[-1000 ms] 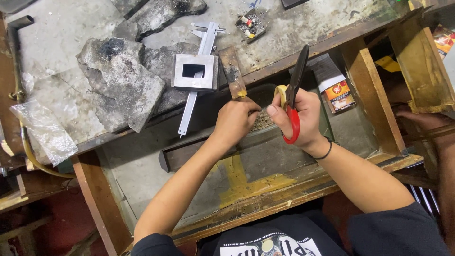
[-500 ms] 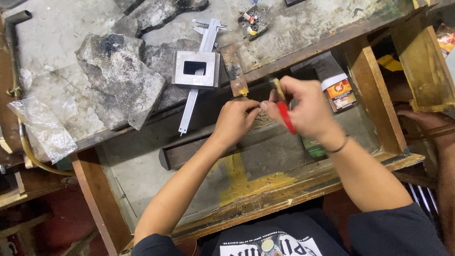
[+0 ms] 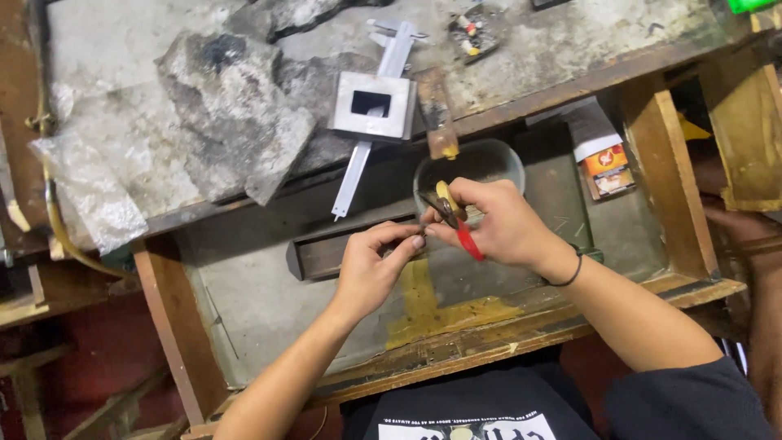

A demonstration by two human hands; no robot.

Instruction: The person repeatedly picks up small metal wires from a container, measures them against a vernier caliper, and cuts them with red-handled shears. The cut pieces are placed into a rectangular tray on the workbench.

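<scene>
Workshop bench, worn wood, seen from above; an open drawer-like tray [image 3: 269,326] with dusty grey floor and a yellow stained patch sits nearest the person.

Over that tray, both hands meet. Left hand [image 3: 371,273] is closed in a pinch, thumb and forefinger tips pressed together on something very small at the tool's tip; too small to tell what it is. Right hand [image 3: 501,224] is wrapped around a pair of pliers [image 3: 456,220] with red and yellow handles, fingers closed on the grips, nose pointing left toward the left fingertips. Black band on the right wrist.

Handling judgement: the pinched piece looks tiny and light, easy to drop or flick away, likely thin metal that bends. Best held right at the fingertips, close to the tool nose, as it is now. Pliers are stiff and steady; the handles give the grip.

Just behind the hands: a round grey bowl [image 3: 468,167] in the tray, a dark bar [image 3: 326,253] lying across to the left, a small orange-and-white box [image 3: 607,167] to the right.

Farther back, on the bench top: a square metal block [image 3: 373,106] with a rectangular hole, resting on a caliper [image 3: 366,138] that overhangs the edge. Left of it a rough grey charred slab [image 3: 232,122], and crumpled clear plastic [image 3: 90,191] at the far left edge.

Another person's arm [image 3: 741,236] shows at the right edge.
</scene>
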